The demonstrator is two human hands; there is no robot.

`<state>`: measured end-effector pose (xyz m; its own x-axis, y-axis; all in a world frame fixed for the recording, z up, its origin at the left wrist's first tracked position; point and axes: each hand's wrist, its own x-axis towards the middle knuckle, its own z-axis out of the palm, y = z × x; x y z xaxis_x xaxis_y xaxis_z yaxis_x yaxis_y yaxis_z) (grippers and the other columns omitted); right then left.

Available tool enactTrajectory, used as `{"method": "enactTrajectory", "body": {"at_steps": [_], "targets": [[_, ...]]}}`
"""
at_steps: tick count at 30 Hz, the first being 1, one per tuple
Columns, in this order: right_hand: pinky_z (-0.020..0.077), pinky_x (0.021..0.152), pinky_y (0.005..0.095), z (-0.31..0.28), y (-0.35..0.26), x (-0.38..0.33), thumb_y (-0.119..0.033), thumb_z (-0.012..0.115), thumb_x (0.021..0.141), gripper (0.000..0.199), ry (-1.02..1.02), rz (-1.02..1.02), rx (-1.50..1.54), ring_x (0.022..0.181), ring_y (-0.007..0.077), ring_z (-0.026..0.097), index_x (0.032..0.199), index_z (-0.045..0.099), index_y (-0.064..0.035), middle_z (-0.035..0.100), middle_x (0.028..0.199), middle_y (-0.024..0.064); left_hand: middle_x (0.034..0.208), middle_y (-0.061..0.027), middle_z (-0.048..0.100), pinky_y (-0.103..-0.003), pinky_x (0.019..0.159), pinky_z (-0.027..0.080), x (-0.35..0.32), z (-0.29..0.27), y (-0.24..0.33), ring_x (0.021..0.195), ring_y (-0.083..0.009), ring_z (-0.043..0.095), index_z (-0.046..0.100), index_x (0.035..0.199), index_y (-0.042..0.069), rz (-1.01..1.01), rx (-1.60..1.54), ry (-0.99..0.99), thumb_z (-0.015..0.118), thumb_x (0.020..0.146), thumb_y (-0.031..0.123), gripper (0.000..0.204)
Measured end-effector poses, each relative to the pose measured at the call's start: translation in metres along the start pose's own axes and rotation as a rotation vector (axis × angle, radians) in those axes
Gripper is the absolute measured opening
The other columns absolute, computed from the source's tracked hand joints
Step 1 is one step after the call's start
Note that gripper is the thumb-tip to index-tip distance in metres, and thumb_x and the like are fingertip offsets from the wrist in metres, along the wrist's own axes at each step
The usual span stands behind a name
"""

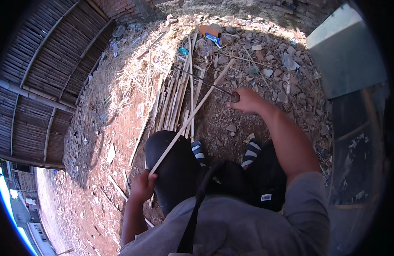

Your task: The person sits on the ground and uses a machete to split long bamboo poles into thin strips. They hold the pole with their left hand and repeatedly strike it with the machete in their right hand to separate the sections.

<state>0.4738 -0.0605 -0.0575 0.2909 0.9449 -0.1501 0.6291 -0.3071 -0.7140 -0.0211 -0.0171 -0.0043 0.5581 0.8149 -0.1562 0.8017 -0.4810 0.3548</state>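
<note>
On knee: 1 bamboo strip (192, 112) in left grip (142, 185), 1 blade (201, 81) in right grip (244, 100).

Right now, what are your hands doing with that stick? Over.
Left hand shut on long bamboo strip, laid across knee. Right hand shut on long dark blade. Strip pile ahead.

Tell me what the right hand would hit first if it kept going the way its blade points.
Probably the pile of split bamboo strips: the right hand aims its long dark blade up-left across them. Depth is unclear.
</note>
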Motion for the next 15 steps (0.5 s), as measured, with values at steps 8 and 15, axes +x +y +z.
{"method": "enactTrajectory", "body": {"at_steps": [8, 15], "targets": [[0.0541, 0.08, 0.0473, 0.012, -0.076, -0.036, -0.034, 0.076, 0.081, 0.04, -0.236, -0.285, -0.451, 0.092, 0.0361, 0.069, 0.107, 0.07, -0.005, 0.072, 0.093, 0.0164, 0.073, -0.0285, 0.062, -0.054, 0.063, 0.047, 0.0, -0.007, 0.002, 0.075, -0.0509, 0.062, 0.056, 0.085, -0.001, -0.036, -0.019, -0.082, 0.056, 0.101, 0.036, 0.04], [0.0532, 0.085, 0.0442, 0.002, 0.008, 0.005, -0.038, 0.076, 0.082, 0.047, 0.167, -0.029, -0.055, 0.097, 0.0384, 0.068, 0.114, 0.069, -0.0037, 0.07, 0.1, 0.0217, 0.076, -0.0286, 0.063, -0.053, 0.064, 0.047, 0.007, -0.002, -0.001, 0.077, -0.0502, 0.063, 0.059, 0.09, -0.003, -0.059, -0.103, -0.074, 0.055, 0.101, 0.035, 0.039]]}}
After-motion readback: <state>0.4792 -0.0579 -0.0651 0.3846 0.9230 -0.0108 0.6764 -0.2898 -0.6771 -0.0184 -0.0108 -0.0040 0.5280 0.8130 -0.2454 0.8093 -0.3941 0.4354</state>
